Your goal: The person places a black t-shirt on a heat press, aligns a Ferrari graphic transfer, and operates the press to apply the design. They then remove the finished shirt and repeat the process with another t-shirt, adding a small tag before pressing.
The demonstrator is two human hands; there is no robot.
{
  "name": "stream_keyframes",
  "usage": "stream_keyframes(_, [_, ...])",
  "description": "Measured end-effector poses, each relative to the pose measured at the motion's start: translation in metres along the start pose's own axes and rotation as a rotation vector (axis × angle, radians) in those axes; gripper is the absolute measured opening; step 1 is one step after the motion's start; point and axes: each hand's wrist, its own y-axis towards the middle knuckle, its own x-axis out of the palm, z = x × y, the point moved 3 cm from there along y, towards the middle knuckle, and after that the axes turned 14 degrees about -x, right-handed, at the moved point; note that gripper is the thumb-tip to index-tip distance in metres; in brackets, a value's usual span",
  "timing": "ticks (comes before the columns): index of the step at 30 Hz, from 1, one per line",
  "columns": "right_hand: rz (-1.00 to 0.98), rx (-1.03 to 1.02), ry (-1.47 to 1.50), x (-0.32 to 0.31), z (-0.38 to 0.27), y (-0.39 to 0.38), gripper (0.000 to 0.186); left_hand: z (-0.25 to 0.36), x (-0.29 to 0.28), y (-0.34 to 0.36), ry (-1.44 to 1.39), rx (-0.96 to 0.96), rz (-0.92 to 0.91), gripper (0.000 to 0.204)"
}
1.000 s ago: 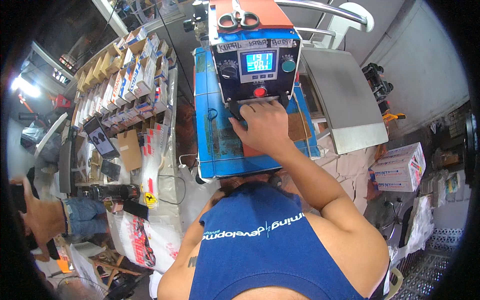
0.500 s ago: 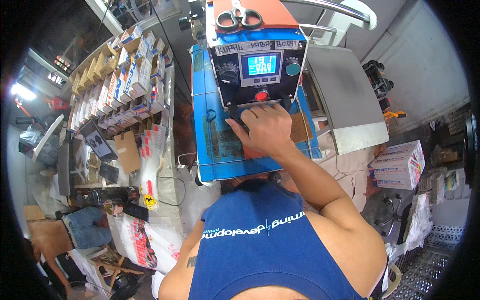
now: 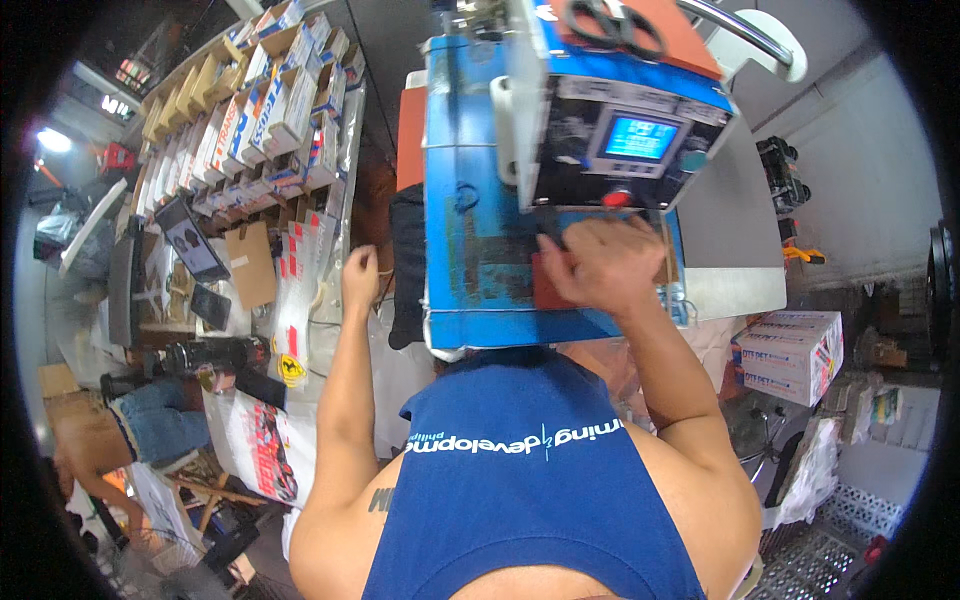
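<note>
My right hand point(image 3: 608, 262) is closed round the black front handle of a heat press point(image 3: 640, 175) that has a lit blue display, dials and a red button. The press head is turned to the right and smeared by motion; its blue top plate point(image 3: 480, 240) lies below my hand. At the left, my left hand point(image 3: 361, 280) is raised with its fingers curled, and nothing shows in it. Just right of it, black fabric point(image 3: 405, 270) sticks out along the plate's left edge. Behind the fabric an orange-red pad point(image 3: 411, 135) shows.
Black-handled scissors point(image 3: 615, 25) lie on top of the press head. Left stands a table with rows of cardboard boxes point(image 3: 255, 130), a tablet point(image 3: 190, 243) and plastic film point(image 3: 300, 290). A white carton point(image 3: 790, 355) sits at the right. Another person point(image 3: 95, 440) is at the lower left.
My right hand and the press head have swung to the right. My left hand has come into view at the left, and the black fabric and orange-red pad now show at the plate's left edge.
</note>
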Motion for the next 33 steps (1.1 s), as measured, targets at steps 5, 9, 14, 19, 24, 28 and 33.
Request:
stream_keyframes(5, [-0.035, 0.007, -0.037, -0.027, 0.047, -0.038, 0.041, 0.152, 0.044, 0.016, 0.183, 0.664, 0.022, 0.021])
stream_keyframes(9, [-0.081, 0.131, -0.018, -0.053, 0.093, -0.077, 0.037, 0.21, 0.096, 0.004, 0.382, 0.779, 0.183, 0.023])
stream_keyframes(14, [-0.048, 0.348, -0.153, -0.081, 0.145, -0.131, 0.027, 0.21, 0.136, 0.035, 0.097, 0.285, -0.236, 0.031])
stream_keyframes(19, [-0.076, 0.511, -0.163, -0.101, 0.187, -0.167, 0.028, 0.225, 0.15, 0.052, 0.348, 0.345, -0.358, 0.021])
stream_keyframes(24, [-0.199, 0.639, -0.274, -0.122, 0.223, -0.194, 0.04, 0.314, 0.134, 0.035, -0.123, 0.245, -0.584, 0.021])
stream_keyframes(28, [-0.192, 0.617, -0.285, -0.131, 0.243, -0.213, 0.046, 0.396, 0.188, -0.058, -0.227, 0.324, -0.765, 0.026])
stream_keyframes(33, [-0.132, 0.508, -0.333, -0.133, 0.272, -0.241, 0.045, 0.437, 0.282, -0.175, -0.545, 0.102, -1.308, 0.037])
